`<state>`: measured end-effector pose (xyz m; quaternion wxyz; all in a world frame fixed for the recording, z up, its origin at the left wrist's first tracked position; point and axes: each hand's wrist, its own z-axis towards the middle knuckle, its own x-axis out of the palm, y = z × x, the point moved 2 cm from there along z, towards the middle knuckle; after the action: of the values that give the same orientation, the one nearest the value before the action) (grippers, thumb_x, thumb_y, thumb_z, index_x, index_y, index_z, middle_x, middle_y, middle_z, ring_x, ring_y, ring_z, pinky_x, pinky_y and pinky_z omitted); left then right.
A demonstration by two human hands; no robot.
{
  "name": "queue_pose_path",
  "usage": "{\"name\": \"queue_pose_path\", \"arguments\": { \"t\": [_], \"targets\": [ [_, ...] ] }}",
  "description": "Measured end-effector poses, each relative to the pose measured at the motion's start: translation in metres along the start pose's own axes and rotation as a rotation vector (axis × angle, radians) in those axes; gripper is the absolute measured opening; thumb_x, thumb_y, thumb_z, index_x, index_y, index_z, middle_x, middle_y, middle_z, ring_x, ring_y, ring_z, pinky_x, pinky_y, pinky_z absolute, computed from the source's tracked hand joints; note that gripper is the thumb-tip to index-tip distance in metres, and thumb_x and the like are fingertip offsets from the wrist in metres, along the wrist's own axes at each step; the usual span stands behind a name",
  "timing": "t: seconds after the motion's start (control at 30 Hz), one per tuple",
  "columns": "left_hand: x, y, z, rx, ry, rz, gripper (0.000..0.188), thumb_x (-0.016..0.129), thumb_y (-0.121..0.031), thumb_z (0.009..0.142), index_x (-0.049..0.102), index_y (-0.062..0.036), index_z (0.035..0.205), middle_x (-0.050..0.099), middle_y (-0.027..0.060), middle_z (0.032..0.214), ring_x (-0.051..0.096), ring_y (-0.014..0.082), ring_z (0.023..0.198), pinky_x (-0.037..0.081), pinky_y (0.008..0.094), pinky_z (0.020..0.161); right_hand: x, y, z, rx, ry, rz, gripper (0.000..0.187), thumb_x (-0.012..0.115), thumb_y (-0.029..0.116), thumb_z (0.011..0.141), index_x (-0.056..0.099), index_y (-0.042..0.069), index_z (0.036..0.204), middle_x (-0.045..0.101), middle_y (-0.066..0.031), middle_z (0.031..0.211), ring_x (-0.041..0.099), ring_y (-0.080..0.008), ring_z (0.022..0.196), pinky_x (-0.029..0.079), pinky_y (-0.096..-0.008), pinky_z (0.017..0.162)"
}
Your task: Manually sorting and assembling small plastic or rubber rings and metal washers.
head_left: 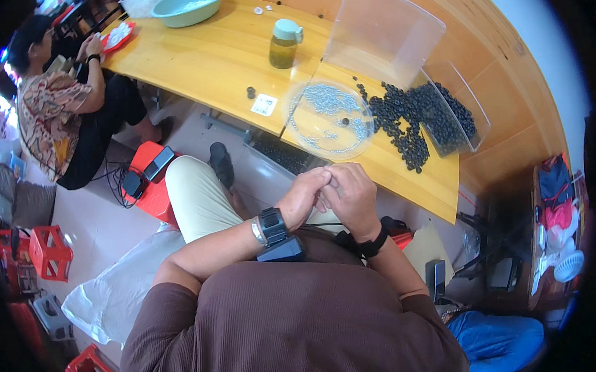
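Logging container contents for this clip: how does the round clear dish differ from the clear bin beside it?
The round clear dish is shallow and holds small silvery parts; the clear bin is tall-walled and rectangular and holds small black parts. The dish's parts stay inside it; the bin's black parts spill onto the wooden table. Both are transparent and rest on the table, beyond both hands.

Both forearms come in from the near edge and bend inward, meeting in front of the chest. The left hand point(303, 196) and right hand point(353, 195) are pressed together, fingers curled and fingertips touching at the far side. Whether anything sits between the fingers cannot be told. Each wrist carries a dark band
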<state>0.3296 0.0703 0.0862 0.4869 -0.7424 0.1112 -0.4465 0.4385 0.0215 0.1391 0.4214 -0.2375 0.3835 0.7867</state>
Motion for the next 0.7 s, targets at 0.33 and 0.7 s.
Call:
{"name": "queue_pose_path", "arguments": {
  "t": [0.33, 0.7],
  "targets": [
    [0.003, -0.001, -0.007, 0.045, -0.027, -0.035, 0.027, 0.042, -0.024, 0.093, 0.056, -0.0034, 0.083, 0.056, 0.0043, 0.068, 0.055, 0.012, 0.059, 0.044, 0.0228, 0.053, -0.002, 0.004, -0.004, 0.188, 0.0, 0.173, 0.025, 0.069, 0.003, 0.066, 0.063, 0.001, 0.09, 0.063, -0.0118, 0.088, 0.061, -0.026, 0.083, 0.048, -0.0332, 0.074],
    [-0.005, -0.007, -0.003, -0.046, -0.048, 0.059, 0.035, 0.039, -0.032, 0.095, 0.055, -0.0037, 0.081, 0.056, 0.0044, 0.065, 0.054, 0.0117, 0.054, 0.043, 0.0221, 0.048, -0.003, -0.004, 0.008, -0.064, 0.153, -0.18, 0.02, 0.065, 0.013, 0.072, 0.06, 0.004, 0.088, 0.058, -0.0099, 0.075, 0.056, -0.0285, 0.069, 0.046, -0.0365, 0.061]
  ]
}}
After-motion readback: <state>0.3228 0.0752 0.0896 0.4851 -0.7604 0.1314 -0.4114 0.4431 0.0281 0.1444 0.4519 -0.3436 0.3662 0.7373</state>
